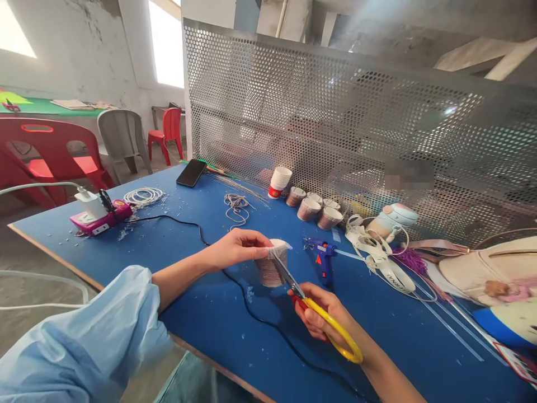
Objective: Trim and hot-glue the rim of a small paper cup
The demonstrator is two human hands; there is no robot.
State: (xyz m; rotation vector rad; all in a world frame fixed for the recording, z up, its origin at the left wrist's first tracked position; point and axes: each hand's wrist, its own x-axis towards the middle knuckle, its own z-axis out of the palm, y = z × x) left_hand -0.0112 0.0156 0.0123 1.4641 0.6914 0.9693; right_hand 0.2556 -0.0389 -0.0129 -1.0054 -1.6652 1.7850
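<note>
My left hand (237,250) is closed on the rim of a paper cup (272,273) wrapped in brownish cord, thumb and fingers pinching it near a thin whitish strip along the top edge. In my right hand (319,313) is a pair of scissors (333,327) with yellow and red handles. Their blades point up and left, lying close against the cup's rim; whether they touch the strip I cannot tell. Just right of the cup, a blue glue gun (322,256) rests on the table with a clear glue stick in its back.
A blue table (235,341) carries a stack of paper cups (280,180), several cord-wrapped cups (309,209), tangled beige cord (237,207), a phone (192,173), and a pink power strip (100,220). A black cable (255,314) crosses beneath my arms. Behind stands a perforated metal panel (251,89).
</note>
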